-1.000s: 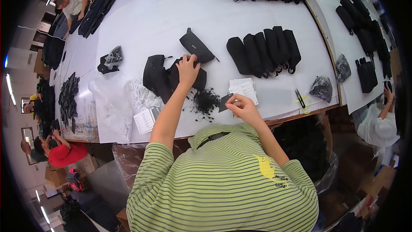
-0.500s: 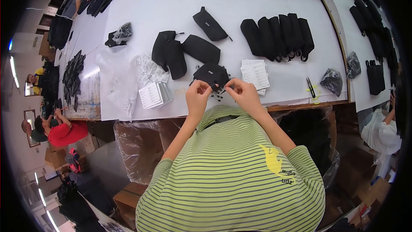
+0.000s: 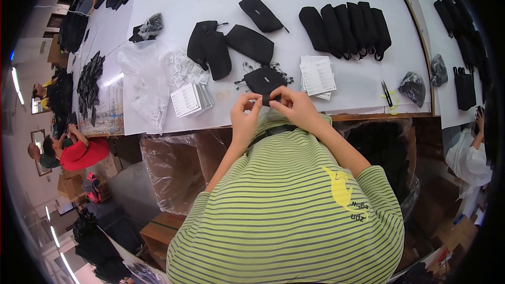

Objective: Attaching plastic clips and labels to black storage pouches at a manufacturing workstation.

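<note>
**Both hands on the pouch at the bench edge**

Your left hand and right hand pinch the small black pouch at the near bench edge — likely fitting something small. Next, steady fingertips — each grip closed on it.

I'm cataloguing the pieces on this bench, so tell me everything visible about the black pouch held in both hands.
The black pouch is a small, soft, fabric-looking piece, roughly rectangular with rounded corners and a small pale label on its upper face. It lies flat near the front edge of the white table, above a scatter of small metal pieces. The left hand and the right hand pinch its near edge from both sides with their fingertips. Whether it is zipped shut cannot be told.
</note>
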Tool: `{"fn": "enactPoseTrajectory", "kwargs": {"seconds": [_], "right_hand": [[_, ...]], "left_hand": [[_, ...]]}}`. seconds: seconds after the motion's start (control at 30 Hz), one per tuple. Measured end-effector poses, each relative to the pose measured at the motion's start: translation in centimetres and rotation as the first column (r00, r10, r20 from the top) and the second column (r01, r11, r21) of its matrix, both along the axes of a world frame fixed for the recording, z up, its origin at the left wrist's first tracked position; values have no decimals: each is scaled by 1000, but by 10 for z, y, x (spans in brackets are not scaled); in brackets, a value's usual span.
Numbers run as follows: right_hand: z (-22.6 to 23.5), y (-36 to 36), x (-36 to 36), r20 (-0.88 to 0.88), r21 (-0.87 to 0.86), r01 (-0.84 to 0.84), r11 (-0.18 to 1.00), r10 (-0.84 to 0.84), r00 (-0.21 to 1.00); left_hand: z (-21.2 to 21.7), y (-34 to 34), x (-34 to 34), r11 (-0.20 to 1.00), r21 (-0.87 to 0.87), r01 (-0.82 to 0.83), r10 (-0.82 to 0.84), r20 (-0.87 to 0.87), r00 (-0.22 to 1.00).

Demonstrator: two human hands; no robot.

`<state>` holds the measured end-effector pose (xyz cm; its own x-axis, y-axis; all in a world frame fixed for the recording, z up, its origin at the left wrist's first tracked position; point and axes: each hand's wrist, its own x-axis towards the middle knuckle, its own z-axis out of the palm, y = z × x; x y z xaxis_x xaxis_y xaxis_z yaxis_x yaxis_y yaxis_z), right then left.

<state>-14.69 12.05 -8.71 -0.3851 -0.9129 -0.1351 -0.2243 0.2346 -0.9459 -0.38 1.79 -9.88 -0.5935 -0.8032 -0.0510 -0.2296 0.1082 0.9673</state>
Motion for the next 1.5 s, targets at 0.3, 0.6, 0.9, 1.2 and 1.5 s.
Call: {"fn": "enactPoseTrajectory", "kwargs": {"seconds": [0.3, 0.6, 0.9, 1.2, 1.5], "right_hand": [[24, 12, -18, 668, -241, 219, 946, -2, 744], [28, 23, -22, 918, -181, 203, 962, 91, 386], [30, 14, -11, 609, -278, 353, 893, -121, 784], [35, 19, -9, -74, -335, 336, 880, -380, 922], [48, 13, -6, 684, -35, 461, 887, -315, 658]], "left_hand": [[47, -4, -2, 861, 484, 158, 5, -317, 948], [72, 9, -15, 859, 451, 241, -213, -114, 970], [81, 12, -24, 679, 651, 340, -153, -327, 933], [74, 13, -26, 645, 702, 302, -95, -318, 943], [78, 23, -36, 933, 325, 153, -104, -165, 981]]}}
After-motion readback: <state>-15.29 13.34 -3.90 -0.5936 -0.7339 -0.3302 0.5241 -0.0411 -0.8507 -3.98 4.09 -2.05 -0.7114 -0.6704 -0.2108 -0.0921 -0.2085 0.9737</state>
